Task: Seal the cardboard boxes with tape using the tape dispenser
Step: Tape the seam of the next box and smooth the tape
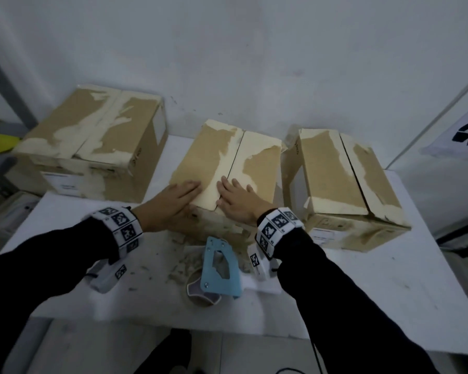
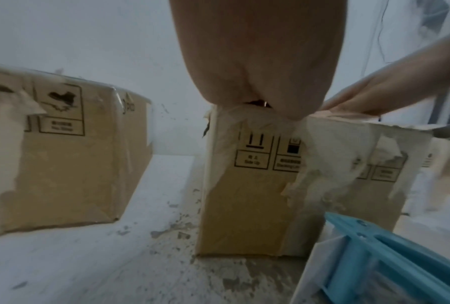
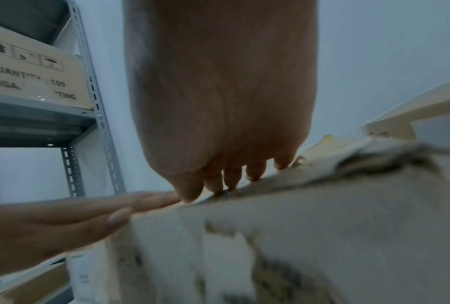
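Cardboard middle box (image 1: 224,168), brown, torn-paper flaps, unsealed. Left hand (image 1: 170,203), right hand (image 1: 238,201): flat, fingers straight, pressing flaps. Light-blue plastic tape dispenser (image 1: 219,268): before box, ungripped. Risk: flaps spring apart once either hand lifts for dispenser.

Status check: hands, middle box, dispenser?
Left hand and right hand open, pressing flat on the middle box flaps. Seam closed, no fresh tape. Tape dispenser idle on the table, unobstructed.
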